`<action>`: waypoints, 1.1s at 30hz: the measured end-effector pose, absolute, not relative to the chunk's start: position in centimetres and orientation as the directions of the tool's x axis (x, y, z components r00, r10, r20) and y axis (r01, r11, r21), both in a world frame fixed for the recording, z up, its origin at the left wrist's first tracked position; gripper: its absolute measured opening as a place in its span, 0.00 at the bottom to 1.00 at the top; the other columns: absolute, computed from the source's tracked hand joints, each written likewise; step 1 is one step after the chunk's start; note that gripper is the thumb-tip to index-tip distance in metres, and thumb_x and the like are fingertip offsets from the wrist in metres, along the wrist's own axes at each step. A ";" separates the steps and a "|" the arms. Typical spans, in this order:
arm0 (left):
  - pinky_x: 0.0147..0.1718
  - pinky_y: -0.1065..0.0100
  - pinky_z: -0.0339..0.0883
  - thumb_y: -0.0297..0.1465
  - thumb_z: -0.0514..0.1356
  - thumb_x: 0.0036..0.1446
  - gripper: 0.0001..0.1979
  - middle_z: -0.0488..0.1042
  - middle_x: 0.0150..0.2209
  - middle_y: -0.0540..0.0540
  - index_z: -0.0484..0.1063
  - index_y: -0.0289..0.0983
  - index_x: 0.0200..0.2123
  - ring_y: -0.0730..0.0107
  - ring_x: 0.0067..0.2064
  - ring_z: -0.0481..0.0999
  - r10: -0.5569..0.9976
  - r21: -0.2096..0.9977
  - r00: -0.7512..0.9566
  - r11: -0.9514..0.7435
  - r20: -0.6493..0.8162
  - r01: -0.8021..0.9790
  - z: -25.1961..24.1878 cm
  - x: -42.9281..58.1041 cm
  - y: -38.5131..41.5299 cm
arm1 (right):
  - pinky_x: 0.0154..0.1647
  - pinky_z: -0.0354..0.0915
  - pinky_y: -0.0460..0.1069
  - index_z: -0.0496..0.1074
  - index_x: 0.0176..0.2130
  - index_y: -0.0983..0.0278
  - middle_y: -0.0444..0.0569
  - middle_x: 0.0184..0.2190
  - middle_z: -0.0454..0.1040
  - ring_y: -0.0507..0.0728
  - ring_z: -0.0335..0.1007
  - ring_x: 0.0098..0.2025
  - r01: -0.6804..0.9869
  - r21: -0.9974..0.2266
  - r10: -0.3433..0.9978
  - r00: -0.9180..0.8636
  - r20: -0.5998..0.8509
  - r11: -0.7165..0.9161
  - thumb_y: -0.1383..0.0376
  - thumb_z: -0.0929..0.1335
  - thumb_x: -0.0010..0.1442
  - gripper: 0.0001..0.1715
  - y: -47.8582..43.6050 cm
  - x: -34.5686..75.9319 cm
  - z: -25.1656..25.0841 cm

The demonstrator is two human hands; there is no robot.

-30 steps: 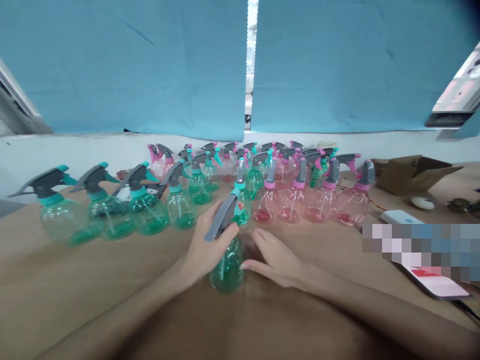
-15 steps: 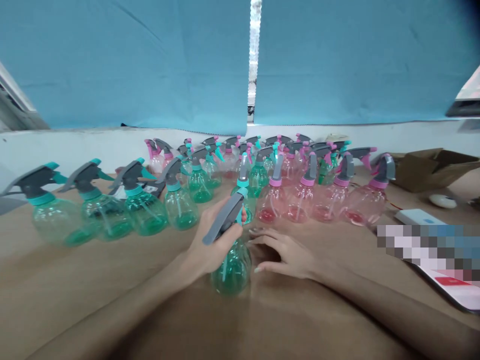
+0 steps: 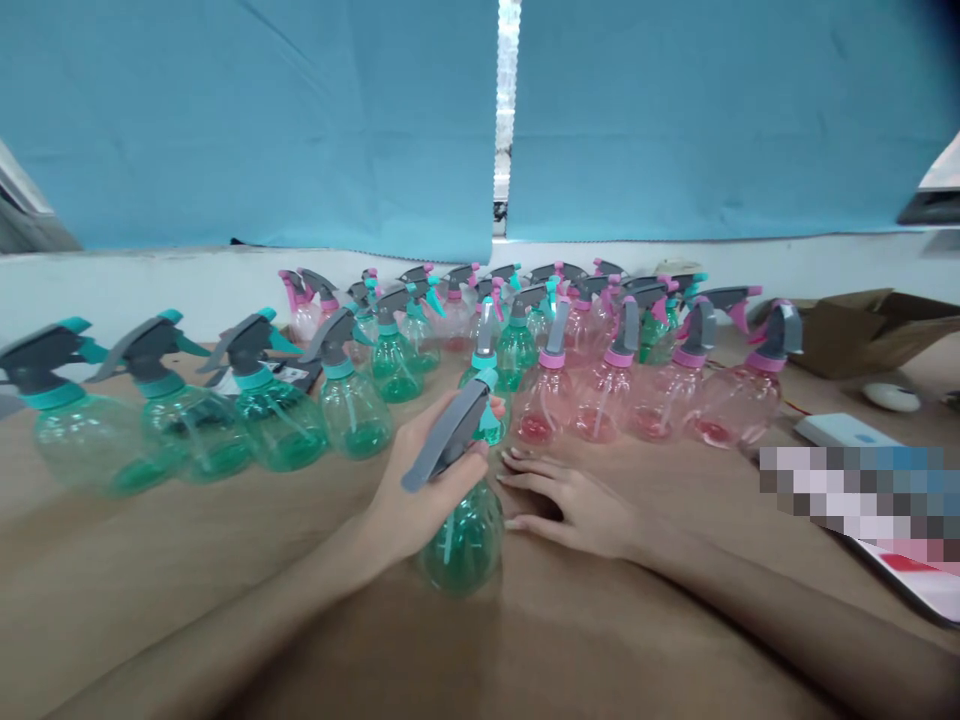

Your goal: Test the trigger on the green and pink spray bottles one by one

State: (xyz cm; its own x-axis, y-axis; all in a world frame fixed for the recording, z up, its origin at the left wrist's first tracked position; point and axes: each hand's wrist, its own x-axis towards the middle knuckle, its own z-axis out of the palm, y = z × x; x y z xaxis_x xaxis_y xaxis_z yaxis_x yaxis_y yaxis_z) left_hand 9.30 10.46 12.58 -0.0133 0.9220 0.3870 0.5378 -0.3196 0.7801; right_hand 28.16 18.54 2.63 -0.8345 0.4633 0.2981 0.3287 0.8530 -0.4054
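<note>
My left hand (image 3: pixel 424 490) is wrapped round the neck of a green spray bottle (image 3: pixel 463 550), just under its grey and teal trigger head. The bottle stands upright on the brown table, its clear green body showing below my fingers. Just right of it, my right hand (image 3: pixel 581 505) rests low over the table with fingers apart, the tips close to the bottle's side and nothing held. Straight behind my left hand stands another green spray bottle (image 3: pixel 493 428), partly hidden by the hand. Nearest on the right behind is a pink spray bottle (image 3: pixel 541 405).
Several green spray bottles (image 3: pixel 281 430) line the left, and several pink ones (image 3: pixel 660 405) the right, with more rows behind. At right are an open cardboard box (image 3: pixel 862 340), a white mouse (image 3: pixel 890 397), a white box (image 3: pixel 844 432) and a partly blurred-out flat device (image 3: pixel 926 590). A blue curtain (image 3: pixel 300 130) hangs behind.
The view has shifted slightly, with the side bottles appearing a little farther outward. My left hand keeps its grip on the green spray bottle, and my right hand stays beside it, fingers apart.
</note>
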 end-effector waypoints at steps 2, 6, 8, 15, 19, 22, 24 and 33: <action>0.28 0.67 0.65 0.29 0.54 0.52 0.13 0.70 0.30 0.51 0.69 0.45 0.41 0.68 0.28 0.68 0.924 0.780 -0.018 -0.312 0.382 0.543 12.5 9.3 10.5 | 0.59 0.56 0.59 0.63 0.56 0.63 0.55 0.58 0.62 0.60 0.55 0.61 0.327 -0.409 0.465 -0.833 0.301 0.852 0.49 0.62 0.60 0.31 18.6 28.1 2.6; 0.30 0.66 0.65 0.29 0.54 0.53 0.13 0.69 0.31 0.51 0.68 0.45 0.43 0.68 0.30 0.68 0.933 0.802 -0.007 -0.305 0.359 0.513 12.2 9.2 10.5 | 0.59 0.56 0.59 0.63 0.56 0.63 0.55 0.58 0.62 0.60 0.54 0.61 0.325 -0.407 0.461 -0.835 0.300 0.853 0.49 0.63 0.60 0.31 18.6 28.1 2.6; 0.30 0.66 0.65 0.29 0.54 0.54 0.13 0.69 0.31 0.51 0.68 0.45 0.43 0.68 0.29 0.68 0.935 0.803 -0.004 -0.303 0.356 0.513 12.1 9.1 10.5 | 0.59 0.56 0.59 0.63 0.57 0.63 0.55 0.58 0.62 0.60 0.54 0.61 0.326 -0.413 0.466 -0.831 0.304 0.850 0.50 0.63 0.60 0.31 18.6 28.1 2.7; 0.33 0.65 0.65 0.30 0.54 0.54 0.12 0.69 0.33 0.50 0.68 0.45 0.43 0.67 0.32 0.69 0.930 0.804 0.014 -0.325 0.367 0.498 12.0 9.0 10.6 | 0.59 0.56 0.59 0.64 0.56 0.62 0.54 0.58 0.63 0.60 0.55 0.61 0.322 -0.413 0.466 -0.826 0.317 0.852 0.50 0.63 0.60 0.30 18.6 28.2 2.6; 0.32 0.66 0.65 0.31 0.54 0.55 0.10 0.68 0.30 0.52 0.68 0.45 0.41 0.68 0.31 0.68 0.929 0.802 -0.003 -0.319 0.371 0.505 11.9 9.0 10.5 | 0.59 0.56 0.58 0.64 0.56 0.64 0.55 0.58 0.63 0.60 0.54 0.61 0.322 -0.408 0.462 -0.830 0.313 0.854 0.50 0.63 0.60 0.30 18.6 28.1 2.6; 0.29 0.66 0.64 0.33 0.54 0.55 0.08 0.66 0.27 0.52 0.68 0.44 0.39 0.68 0.29 0.66 0.925 0.783 -0.019 -0.310 0.379 0.539 11.9 9.0 10.5 | 0.59 0.56 0.59 0.64 0.56 0.63 0.54 0.57 0.64 0.60 0.55 0.61 0.309 -0.417 0.457 -0.828 0.324 0.855 0.50 0.63 0.60 0.30 18.6 28.1 2.6; 0.29 0.67 0.64 0.33 0.54 0.55 0.07 0.65 0.26 0.52 0.68 0.44 0.38 0.69 0.27 0.65 0.929 0.780 -0.014 -0.303 0.370 0.547 12.0 9.0 10.5 | 0.59 0.57 0.59 0.64 0.56 0.62 0.54 0.57 0.64 0.60 0.55 0.61 0.306 -0.420 0.457 -0.827 0.327 0.854 0.50 0.63 0.59 0.30 18.6 28.1 2.7; 0.29 0.68 0.65 0.29 0.55 0.52 0.11 0.68 0.29 0.53 0.68 0.45 0.40 0.69 0.28 0.67 0.914 0.772 0.000 -0.342 0.405 0.535 12.5 9.2 10.4 | 0.59 0.55 0.59 0.64 0.56 0.62 0.55 0.58 0.62 0.60 0.54 0.61 0.328 -0.408 0.465 -0.832 0.302 0.852 0.48 0.63 0.58 0.32 18.6 28.1 2.6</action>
